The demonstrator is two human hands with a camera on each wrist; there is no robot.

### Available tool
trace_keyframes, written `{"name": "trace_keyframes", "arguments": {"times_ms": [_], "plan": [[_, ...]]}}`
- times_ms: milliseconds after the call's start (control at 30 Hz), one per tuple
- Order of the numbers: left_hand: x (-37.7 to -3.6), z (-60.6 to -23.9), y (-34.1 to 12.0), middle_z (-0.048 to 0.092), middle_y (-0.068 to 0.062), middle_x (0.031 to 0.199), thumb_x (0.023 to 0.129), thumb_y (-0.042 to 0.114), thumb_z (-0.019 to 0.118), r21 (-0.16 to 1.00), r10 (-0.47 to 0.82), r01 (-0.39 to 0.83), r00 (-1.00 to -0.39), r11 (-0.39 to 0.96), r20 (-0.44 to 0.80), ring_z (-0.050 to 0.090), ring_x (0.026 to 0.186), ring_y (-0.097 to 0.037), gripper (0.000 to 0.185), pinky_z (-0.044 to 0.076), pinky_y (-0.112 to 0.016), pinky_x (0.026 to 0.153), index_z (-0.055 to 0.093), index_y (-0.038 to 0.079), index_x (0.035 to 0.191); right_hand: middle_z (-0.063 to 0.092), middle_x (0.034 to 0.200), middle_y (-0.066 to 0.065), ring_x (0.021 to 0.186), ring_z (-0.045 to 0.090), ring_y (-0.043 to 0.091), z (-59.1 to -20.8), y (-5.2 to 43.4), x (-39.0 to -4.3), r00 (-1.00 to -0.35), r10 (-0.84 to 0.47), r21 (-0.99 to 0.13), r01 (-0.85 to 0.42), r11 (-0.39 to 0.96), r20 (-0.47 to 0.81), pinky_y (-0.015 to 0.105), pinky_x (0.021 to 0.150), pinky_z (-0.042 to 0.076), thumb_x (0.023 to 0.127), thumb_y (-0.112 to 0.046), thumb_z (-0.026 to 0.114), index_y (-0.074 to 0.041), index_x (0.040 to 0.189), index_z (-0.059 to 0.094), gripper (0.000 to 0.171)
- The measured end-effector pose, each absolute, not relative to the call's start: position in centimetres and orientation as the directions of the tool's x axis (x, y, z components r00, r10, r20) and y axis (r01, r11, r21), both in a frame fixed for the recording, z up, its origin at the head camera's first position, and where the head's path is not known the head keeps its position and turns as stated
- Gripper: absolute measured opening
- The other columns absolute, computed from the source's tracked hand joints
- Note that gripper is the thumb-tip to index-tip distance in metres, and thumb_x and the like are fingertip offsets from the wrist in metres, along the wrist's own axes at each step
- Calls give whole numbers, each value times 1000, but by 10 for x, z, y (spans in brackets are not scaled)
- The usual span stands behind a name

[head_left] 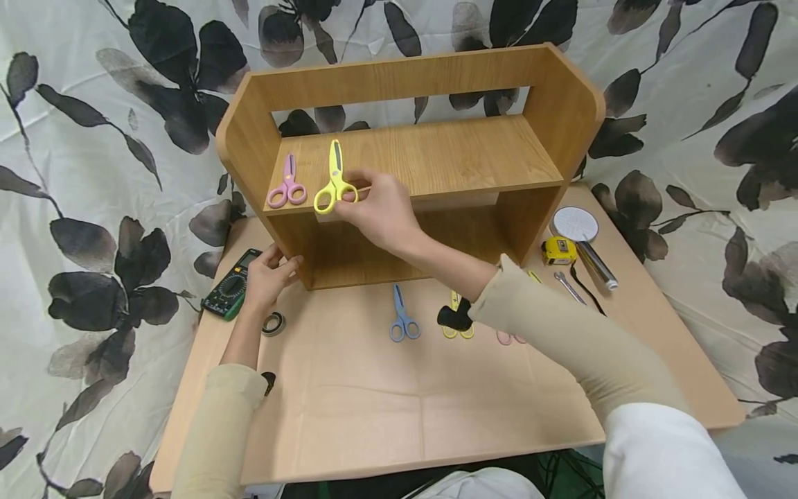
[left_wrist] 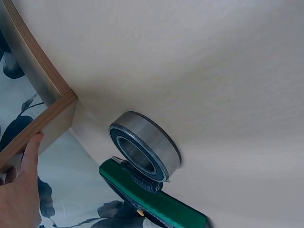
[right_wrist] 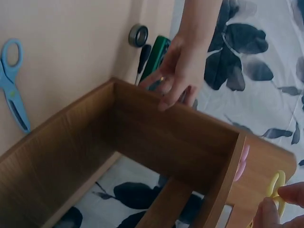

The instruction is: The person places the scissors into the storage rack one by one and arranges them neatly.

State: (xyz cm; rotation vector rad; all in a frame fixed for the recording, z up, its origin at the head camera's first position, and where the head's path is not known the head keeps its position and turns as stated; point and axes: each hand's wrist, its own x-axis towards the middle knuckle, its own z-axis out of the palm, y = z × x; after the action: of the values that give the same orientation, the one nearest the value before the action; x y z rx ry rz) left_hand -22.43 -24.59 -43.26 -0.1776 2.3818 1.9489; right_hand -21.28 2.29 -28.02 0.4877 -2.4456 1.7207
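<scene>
In the head view my right hand (head_left: 388, 211) pinches a handle loop of the yellow scissors (head_left: 336, 177) at the upper shelf of a wooden rack (head_left: 430, 156). The blades point toward the back of the shelf. Pink scissors (head_left: 289, 181) lie just left of them on the same shelf. My left hand (head_left: 268, 277) touches the rack's lower left side, and in the left wrist view its index finger (left_wrist: 32, 154) lies along the wooden edge. Near that hand are a green and black multimeter (head_left: 232, 285) and a metal bearing ring (left_wrist: 145, 145).
On the table (head_left: 349, 416) in front of the rack lie blue scissors (head_left: 403, 315) and another yellow pair (head_left: 457, 329), partly hidden by the right wrist strap. To the right are a tape measure (head_left: 559, 250), a wrench (head_left: 569, 287) and a round-headed tool with a metal handle (head_left: 576, 225).
</scene>
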Motion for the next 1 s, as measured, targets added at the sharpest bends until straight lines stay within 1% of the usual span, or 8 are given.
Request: {"name": "trace_keyframes", "arguments": {"times_ms": [100, 267, 567, 733, 767, 867, 900, 1000], "plan": [[-224, -434, -246, 41, -17, 164, 102, 10, 64, 972, -51, -123, -992, 199, -115, 48, 146, -37, 67, 51, -54, 108, 37, 18, 163, 74, 116, 13, 86, 67, 15, -276, 16, -230, -944, -199, -889, -317, 331, 262, 16, 64, 48, 87, -2, 72, 2, 128, 69, 41], [-223, -438, -247, 42, -16, 165, 101, 9, 64, 974, -64, -134, -990, 184, -124, 49, 145, -37, 68, 51, -54, 109, 37, 17, 163, 75, 115, 14, 86, 62, 12, -278, 8, -255, -947, -208, -863, -311, 397, 246, 15, 65, 46, 87, -1, 71, 3, 125, 70, 38], [-224, -439, -246, 42, -16, 164, 101, 9, 65, 978, -68, -121, -992, 170, -111, 52, 142, -36, 67, 51, -56, 109, 38, 15, 162, 69, 101, 10, 73, 52, 10, -283, 6, -281, -955, -244, -830, -270, 489, 167, 17, 57, 40, 83, 1, 73, 4, 117, 71, 34], [-225, -436, -246, 44, -19, 162, 100, 7, 64, 977, -63, -117, -992, 177, -107, 61, 131, -24, 67, 51, -56, 108, 39, 15, 162, 70, 100, 9, 76, 53, 11, -278, 6, -285, -952, -270, -796, -276, 539, 147, 17, 58, 41, 85, -3, 75, 4, 113, 73, 29], [-226, -438, -247, 44, -19, 162, 100, 7, 64, 977, -64, -115, -992, 178, -105, 62, 128, -21, 67, 51, -56, 107, 39, 15, 162, 70, 98, 7, 76, 53, 11, -276, 5, -286, -950, -277, -784, -280, 554, 143, 17, 58, 41, 85, -4, 76, 3, 111, 73, 27], [-232, -447, -251, 45, -16, 162, 101, 9, 64, 975, -69, -108, -993, 194, -96, 62, 126, -17, 66, 53, -54, 105, 39, 18, 162, 61, 79, 1, 67, 47, 10, -270, 4, -289, -943, -307, -733, -298, 612, 127, 18, 53, 34, 84, -7, 78, -2, 87, 70, 10], [-234, -450, -253, 45, -16, 163, 101, 10, 64, 975, -71, -105, -993, 198, -93, 62, 127, -17, 66, 54, -53, 105, 39, 20, 162, 56, 73, -1, 64, 45, 9, -268, 4, -291, -941, -316, -710, -306, 634, 123, 17, 52, 33, 84, -8, 79, -4, 79, 67, 13], [-237, -457, -256, 45, -13, 163, 102, 13, 65, 974, -73, -100, -994, 205, -87, 60, 132, -23, 67, 56, -51, 103, 39, 23, 162, 37, 58, -7, 54, 35, 7, -263, 3, -295, -934, -337, -657, -330, 678, 121, 18, 48, 25, 83, -9, 79, -12, 62, 50, 36]]}}
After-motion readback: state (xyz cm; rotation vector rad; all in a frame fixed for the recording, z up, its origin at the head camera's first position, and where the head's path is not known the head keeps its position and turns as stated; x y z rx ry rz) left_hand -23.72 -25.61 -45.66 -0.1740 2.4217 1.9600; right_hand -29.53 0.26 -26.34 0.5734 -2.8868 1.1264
